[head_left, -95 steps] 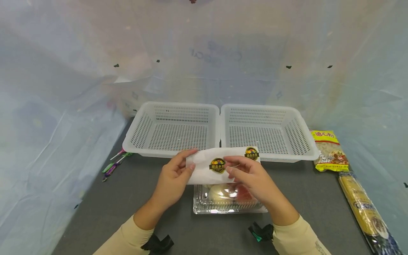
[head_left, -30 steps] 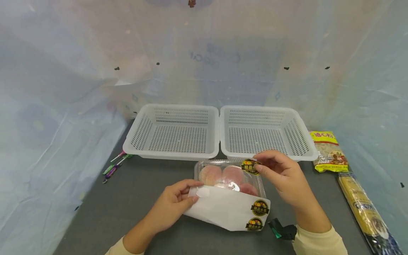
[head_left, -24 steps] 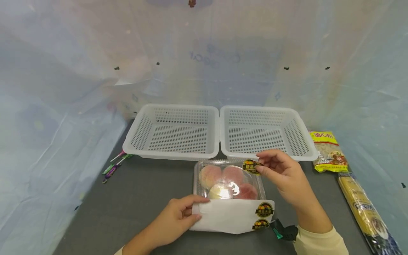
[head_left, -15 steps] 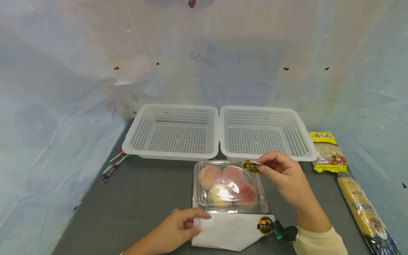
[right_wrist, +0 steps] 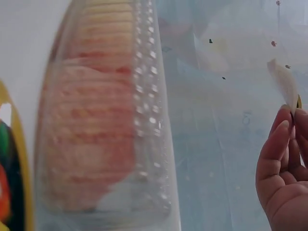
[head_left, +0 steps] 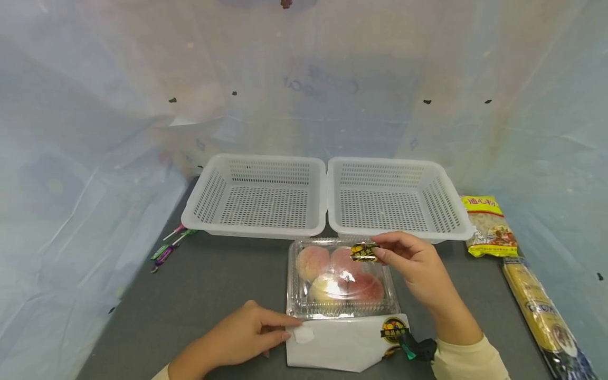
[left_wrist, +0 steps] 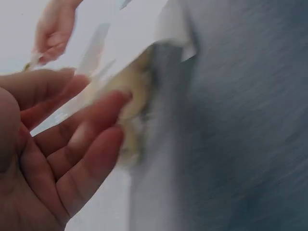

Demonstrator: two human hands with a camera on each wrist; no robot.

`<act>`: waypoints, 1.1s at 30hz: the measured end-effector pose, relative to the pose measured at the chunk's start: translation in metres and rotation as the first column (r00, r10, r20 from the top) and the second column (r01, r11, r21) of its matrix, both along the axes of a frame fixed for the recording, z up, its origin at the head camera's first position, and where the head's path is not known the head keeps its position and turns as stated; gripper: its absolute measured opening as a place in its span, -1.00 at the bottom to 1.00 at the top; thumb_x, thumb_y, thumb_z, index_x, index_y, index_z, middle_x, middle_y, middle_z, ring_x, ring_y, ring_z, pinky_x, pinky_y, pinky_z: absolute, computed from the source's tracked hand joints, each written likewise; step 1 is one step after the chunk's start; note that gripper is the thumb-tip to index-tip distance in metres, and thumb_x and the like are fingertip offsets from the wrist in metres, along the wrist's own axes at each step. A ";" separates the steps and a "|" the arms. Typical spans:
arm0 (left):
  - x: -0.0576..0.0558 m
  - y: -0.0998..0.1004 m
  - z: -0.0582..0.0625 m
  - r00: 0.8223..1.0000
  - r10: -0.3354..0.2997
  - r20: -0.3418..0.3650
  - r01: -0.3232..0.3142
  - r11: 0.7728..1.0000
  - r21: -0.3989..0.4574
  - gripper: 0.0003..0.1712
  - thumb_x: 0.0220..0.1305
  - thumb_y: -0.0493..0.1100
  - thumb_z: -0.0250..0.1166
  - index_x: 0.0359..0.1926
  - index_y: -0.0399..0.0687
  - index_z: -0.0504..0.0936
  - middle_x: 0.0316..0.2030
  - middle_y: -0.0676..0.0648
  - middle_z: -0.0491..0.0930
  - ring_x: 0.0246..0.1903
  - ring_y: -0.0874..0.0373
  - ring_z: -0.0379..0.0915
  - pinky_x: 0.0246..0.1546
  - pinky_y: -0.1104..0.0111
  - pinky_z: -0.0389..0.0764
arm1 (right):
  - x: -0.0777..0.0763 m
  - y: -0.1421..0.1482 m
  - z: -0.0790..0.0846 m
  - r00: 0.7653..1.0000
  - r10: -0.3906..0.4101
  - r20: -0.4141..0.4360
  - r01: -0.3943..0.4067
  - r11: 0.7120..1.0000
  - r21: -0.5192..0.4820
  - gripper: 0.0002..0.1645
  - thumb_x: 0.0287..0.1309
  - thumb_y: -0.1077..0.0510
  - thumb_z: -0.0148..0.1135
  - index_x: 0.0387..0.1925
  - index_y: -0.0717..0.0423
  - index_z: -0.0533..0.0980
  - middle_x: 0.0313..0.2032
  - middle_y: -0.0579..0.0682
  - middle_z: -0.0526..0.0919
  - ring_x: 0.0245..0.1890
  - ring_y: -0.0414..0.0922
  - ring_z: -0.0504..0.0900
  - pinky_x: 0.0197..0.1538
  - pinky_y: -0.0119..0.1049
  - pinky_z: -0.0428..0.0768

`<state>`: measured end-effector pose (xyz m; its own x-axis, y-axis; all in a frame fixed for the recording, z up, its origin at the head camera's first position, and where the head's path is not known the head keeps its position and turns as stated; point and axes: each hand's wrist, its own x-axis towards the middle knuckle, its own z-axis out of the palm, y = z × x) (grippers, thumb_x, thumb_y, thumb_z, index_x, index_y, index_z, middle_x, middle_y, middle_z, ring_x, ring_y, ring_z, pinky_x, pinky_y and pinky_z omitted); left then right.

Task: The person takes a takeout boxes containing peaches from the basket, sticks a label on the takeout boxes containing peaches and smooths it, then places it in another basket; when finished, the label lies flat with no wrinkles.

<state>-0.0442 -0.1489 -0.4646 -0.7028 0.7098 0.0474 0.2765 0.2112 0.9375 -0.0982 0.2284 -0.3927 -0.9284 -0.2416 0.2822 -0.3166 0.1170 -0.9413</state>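
A black-and-gold fruit sticker [head_left: 363, 252] is pinched between the thumb and forefinger of my right hand [head_left: 412, 269]; the right wrist view shows its pale back [right_wrist: 285, 84] standing up from the fingertips. Beneath it a clear plastic clamshell box [head_left: 296, 305] of peaches [head_left: 313, 263] lies closed on the table. The white backing sheet [head_left: 339, 349], with another round sticker [head_left: 393, 329] at its right end, lies along the box's front edge. My left hand [head_left: 247, 332] is at the sheet's left edge, its fingers loose and apart in the left wrist view.
Two white perforated baskets [head_left: 254, 232] [head_left: 404, 235] stand side by side behind the box. Several lollipops [head_left: 165, 253] lie at the left table edge. At the right are a yellow food bag [head_left: 491, 227] and a long noodle pack [head_left: 546, 311].
The right hand peeled the sticker off the sheet and now holds it further left, over the box. The left hand lowered the sheet in front of the box, then loosened and drew slightly left.
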 end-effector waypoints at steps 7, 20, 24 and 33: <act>-0.024 0.007 0.030 0.949 0.194 -0.247 -0.183 0.981 0.069 -0.79 0.55 -0.21 0.42 0.11 -0.06 0.83 -0.39 0.16 0.71 -0.53 0.38 0.48 -0.57 0.38 0.60 | 0.002 -0.009 -0.008 0.997 -0.040 0.066 0.036 0.997 0.068 -0.89 0.47 0.38 0.36 -0.04 0.32 0.69 -0.15 0.16 0.75 -0.24 -0.05 0.77 -0.12 -0.24 0.75; -0.061 0.070 0.031 0.871 0.407 -0.276 -0.328 0.899 0.292 -0.75 0.50 -0.22 0.47 0.13 -0.03 0.78 -0.19 0.13 0.76 -0.30 0.17 0.70 -0.36 0.26 0.74 | 0.001 -0.030 -0.029 0.983 -0.005 0.183 -0.004 0.999 0.047 -0.87 0.44 0.33 0.41 -0.05 0.30 0.69 -0.17 0.18 0.77 -0.18 0.10 0.81 -0.14 -0.16 0.78; -0.065 0.081 0.028 0.889 0.385 -0.247 -0.312 0.906 0.287 -0.78 0.48 -0.29 0.47 0.08 -0.11 0.74 -0.21 0.17 0.75 -0.32 0.18 0.70 -0.36 0.28 0.73 | 0.001 -0.036 -0.035 0.980 -0.008 0.199 0.003 1.000 0.029 -0.86 0.43 0.34 0.43 -0.05 0.32 0.68 -0.17 0.20 0.76 -0.18 0.11 0.81 -0.17 -0.14 0.79; -0.070 0.090 0.022 0.889 0.360 -0.284 -0.300 0.925 0.234 -0.78 0.40 -0.42 0.47 0.00 -0.12 0.80 -0.23 0.11 0.78 -0.36 0.24 0.63 -0.39 0.32 0.68 | 0.004 -0.041 -0.038 0.971 -0.025 0.239 0.024 1.000 0.006 -0.84 0.51 0.36 0.31 0.02 0.34 0.55 -0.23 0.25 0.72 -0.32 0.07 0.76 -0.37 -0.16 0.76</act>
